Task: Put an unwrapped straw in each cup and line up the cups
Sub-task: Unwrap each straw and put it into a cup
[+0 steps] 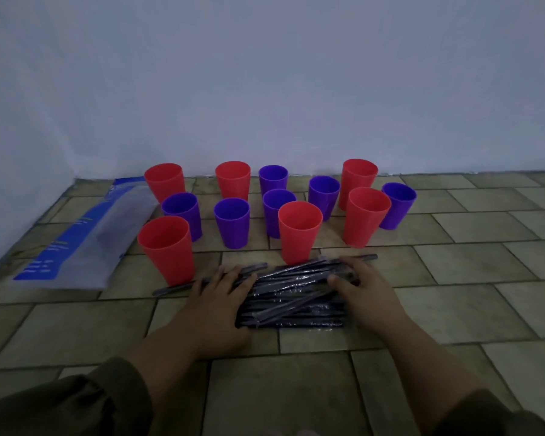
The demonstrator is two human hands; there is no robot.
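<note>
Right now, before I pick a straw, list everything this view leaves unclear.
- Head view, straw pile: the count cannot be told. The wrapped straws overlap, and the left hand and right hand cover both ends.
- Head view, right hand: its blurred fingertips hide whether it holds the pile or only rests on it.
- Head view, middle purple cup: its lower part is hidden behind the front red cup.
- Head view, bag: the print is too blurred to read.
</note>
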